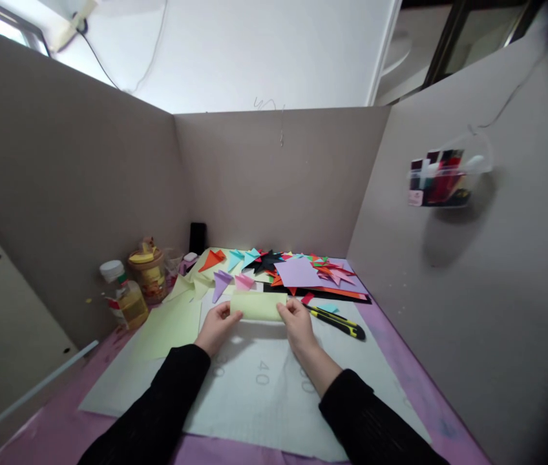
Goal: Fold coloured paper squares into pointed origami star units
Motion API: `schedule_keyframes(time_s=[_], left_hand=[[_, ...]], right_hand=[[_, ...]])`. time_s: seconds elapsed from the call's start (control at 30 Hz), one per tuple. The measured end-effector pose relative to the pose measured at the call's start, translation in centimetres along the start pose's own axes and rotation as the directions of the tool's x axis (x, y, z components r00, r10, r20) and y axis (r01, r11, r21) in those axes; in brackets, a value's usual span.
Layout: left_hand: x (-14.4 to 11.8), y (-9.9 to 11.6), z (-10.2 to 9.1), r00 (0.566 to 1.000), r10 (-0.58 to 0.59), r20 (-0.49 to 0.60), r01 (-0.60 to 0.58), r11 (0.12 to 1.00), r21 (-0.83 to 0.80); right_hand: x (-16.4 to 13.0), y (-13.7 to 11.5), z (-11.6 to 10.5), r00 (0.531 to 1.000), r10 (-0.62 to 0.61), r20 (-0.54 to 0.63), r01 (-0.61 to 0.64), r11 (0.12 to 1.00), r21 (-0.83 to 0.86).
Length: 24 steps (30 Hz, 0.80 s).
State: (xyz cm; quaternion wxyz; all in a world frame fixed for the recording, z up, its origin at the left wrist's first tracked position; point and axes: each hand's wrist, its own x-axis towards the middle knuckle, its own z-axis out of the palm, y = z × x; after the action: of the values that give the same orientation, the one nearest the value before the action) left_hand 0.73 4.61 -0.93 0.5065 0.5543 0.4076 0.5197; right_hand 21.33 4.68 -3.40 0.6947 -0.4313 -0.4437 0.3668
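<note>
- My black sleeves (167, 400) come in from the bottom edge over a pale grey cutting mat (254, 394) printed with faint numbers, which lies on a pink tabletop (400, 381).
- My left hand (218, 326) pinches the left end of a folded pale yellow paper (258, 305), thumb on top, fingers curled beneath.
- My right hand (296, 323) pinches the right end of the same strip in the same way; the paper is held flat between both hands, just above the far part of the mat.
- Just right of my right hand, a yellow-and-black utility knife (337, 321) lies slantwise on the mat, apart from my fingers.
- To the left, a large light green sheet (170, 326) overlaps the mat's edge.
- Further left stand a bottle of yellow liquid (126, 297) with a white cap and, behind it, a round jar (148, 271).
- Beyond the strip, folded paper pieces (235, 271) in orange, teal, purple, pink and black are scattered beside a flat lilac square (298, 272).
- Grey partition walls (274, 174) close in the desk; a clear holder (441, 177) with coloured items hangs on the right wall.
</note>
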Motion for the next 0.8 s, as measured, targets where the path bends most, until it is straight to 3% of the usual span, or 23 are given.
schedule_keyframes(time_s=[0.1, 0.23, 0.8], left_hand=[[0.13, -0.18, -0.02, 0.992, -0.022, -0.125, 0.031, 0.997, 0.073], [0.21, -0.17, -0.08, 0.981, -0.024, -0.193, 0.048, 0.991, 0.121], [-0.06, 0.16, -0.04, 0.972, 0.009, -0.236, 0.032, 0.985, 0.171]], right_hand=[[-0.11, 0.17, 0.22, 1.000, 0.006, -0.027, -0.005, 1.000, 0.019], [-0.27, 0.29, 0.50, 0.997, 0.033, -0.072, -0.028, 0.997, 0.071], [-0.49, 0.20, 0.46, 0.985, 0.171, -0.014, -0.166, 0.970, 0.175]])
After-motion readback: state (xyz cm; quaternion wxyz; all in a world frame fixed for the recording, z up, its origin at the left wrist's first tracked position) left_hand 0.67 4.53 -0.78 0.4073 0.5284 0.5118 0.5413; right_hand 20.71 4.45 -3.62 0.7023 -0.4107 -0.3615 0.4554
